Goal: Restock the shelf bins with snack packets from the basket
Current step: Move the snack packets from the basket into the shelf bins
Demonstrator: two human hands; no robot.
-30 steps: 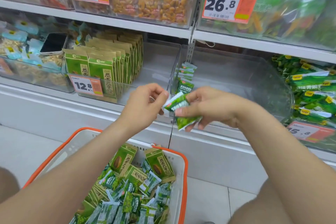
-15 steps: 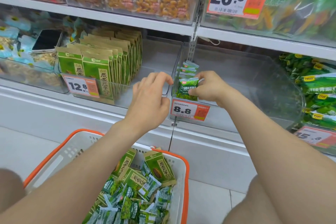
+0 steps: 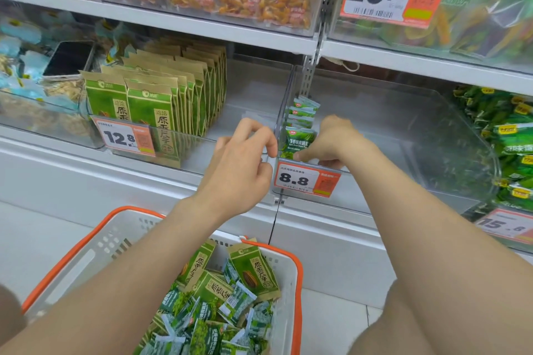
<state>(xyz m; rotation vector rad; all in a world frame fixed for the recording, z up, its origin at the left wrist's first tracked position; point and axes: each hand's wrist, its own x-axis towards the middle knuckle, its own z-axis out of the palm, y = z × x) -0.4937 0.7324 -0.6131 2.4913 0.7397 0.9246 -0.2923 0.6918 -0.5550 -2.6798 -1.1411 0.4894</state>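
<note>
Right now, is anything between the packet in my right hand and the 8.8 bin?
Nothing visible. The green packet already stands at the front of the row inside the clear bin, with the right hand holding its lower edge.

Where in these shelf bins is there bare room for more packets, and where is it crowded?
Most of the 8.8 bin is bare, right of the small packets along its left wall. The 12.8 bin is bare between the seed packets and its right wall. The phone's bin is crowded.
</note>
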